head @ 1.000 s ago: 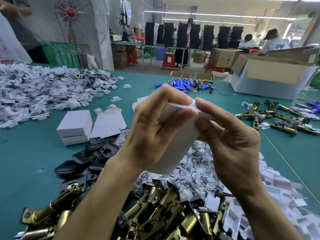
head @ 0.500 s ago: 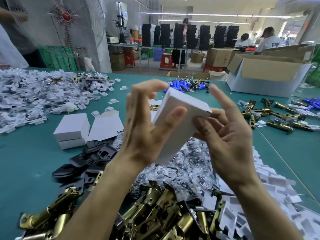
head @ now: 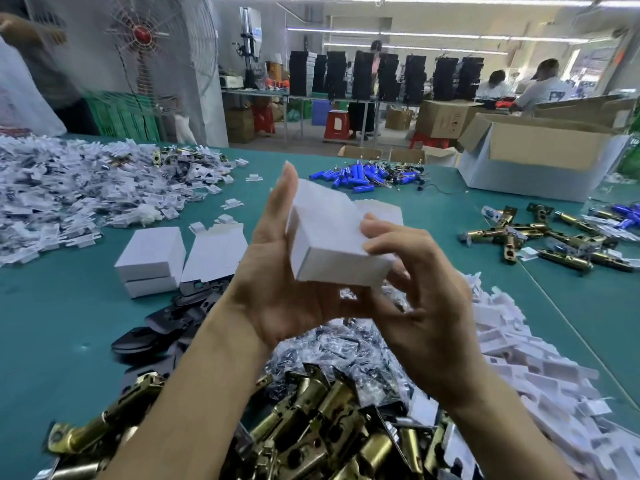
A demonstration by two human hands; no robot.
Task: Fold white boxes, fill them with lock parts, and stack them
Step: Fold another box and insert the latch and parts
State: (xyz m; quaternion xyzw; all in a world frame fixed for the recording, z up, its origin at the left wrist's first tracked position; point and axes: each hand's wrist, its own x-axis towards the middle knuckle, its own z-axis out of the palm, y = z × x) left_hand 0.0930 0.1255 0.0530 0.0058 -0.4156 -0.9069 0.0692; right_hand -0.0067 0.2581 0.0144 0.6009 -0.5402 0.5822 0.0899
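Observation:
A small white box (head: pixel 332 247) is held up over the green table (head: pixel 52 323) between both hands. My left hand (head: pixel 277 271) cradles it from the left and below, with fingers straight up along its side. My right hand (head: pixel 426 299) holds it from the right, fingers curled over its top edge. Two folded white boxes (head: pixel 150 261) sit stacked at the left, beside a flat unfolded box blank (head: pixel 216 254). Brass latch parts (head: pixel 311 427) are heaped in front of me, next to black plates (head: pixel 173 317) and bagged screws (head: pixel 346 348).
A heap of white card inserts (head: pixel 519 341) lies at the right, and another white pile (head: pixel 69 192) at the far left. More brass latches (head: pixel 540 240), blue parts (head: pixel 360 176) and an open carton (head: pixel 540 157) lie beyond. A fan (head: pixel 145 46) stands at the back left.
The box has turned from on end to lying flatter, with its broad face up. My left fingers have straightened beside it, and my right fingers have moved over its top.

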